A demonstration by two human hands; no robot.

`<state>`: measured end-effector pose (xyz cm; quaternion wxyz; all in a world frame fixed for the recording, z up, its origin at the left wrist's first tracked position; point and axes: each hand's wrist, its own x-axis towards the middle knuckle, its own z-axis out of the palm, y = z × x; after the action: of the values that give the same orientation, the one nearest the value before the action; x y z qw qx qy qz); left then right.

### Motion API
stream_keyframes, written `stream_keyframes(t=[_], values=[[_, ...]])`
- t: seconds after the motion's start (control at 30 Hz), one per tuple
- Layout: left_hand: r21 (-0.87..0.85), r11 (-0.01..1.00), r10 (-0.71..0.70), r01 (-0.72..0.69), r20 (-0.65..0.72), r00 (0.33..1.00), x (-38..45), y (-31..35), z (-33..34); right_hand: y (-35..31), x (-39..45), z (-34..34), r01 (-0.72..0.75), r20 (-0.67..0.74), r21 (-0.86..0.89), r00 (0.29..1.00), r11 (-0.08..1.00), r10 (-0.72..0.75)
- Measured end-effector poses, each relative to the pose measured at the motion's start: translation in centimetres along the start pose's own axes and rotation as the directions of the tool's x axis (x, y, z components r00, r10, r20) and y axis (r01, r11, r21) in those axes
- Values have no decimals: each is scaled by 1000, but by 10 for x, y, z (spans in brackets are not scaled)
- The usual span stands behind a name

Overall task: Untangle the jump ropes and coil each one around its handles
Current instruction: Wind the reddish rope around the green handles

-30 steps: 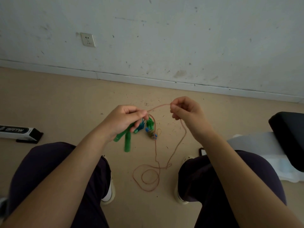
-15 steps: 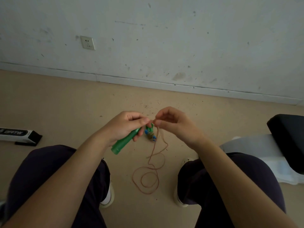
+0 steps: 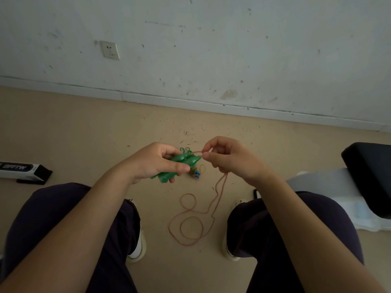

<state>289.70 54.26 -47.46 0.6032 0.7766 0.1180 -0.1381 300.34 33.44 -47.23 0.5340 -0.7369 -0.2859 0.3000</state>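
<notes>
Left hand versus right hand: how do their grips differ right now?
The left hand wraps its fingers round the green handles; the right hand pinches the thin pink rope between thumb and finger. The left holds rigid plastic, the right slack cord trailing to the floor. Both are raised between the knees.

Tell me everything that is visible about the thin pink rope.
The pink rope is a thin, smooth cord, plastic by its look. One end runs to the green handles gripped by the left hand. The right hand pinches it just beside them. From that hand it hangs slack as a doubled strand and ends in loose loops on the beige floor between the feet.
</notes>
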Motion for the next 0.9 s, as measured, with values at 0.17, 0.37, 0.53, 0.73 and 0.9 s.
stream_keyframes(t=[0.17,0.37,0.53,0.73,0.9], values=[[48,997,56,-58,30,998,0,2,10,3,1,14,7,73,-35,997,999,-4],[4,1000,29,-29,16,999,1,-1,3,4,4,7,24,-5,-9,1000,1000,-24],[-67,997,39,-37,28,999,2,-2,5,4,2,6,46,6,-22,999,999,-46],[-56,998,25,-18,112,993,0,0,10,3,2,11,52,8,-1,999,999,-52],[1,1000,-28,28,174,984,0,-2,8,5,3,2,62,-73,8,995,998,-62]])
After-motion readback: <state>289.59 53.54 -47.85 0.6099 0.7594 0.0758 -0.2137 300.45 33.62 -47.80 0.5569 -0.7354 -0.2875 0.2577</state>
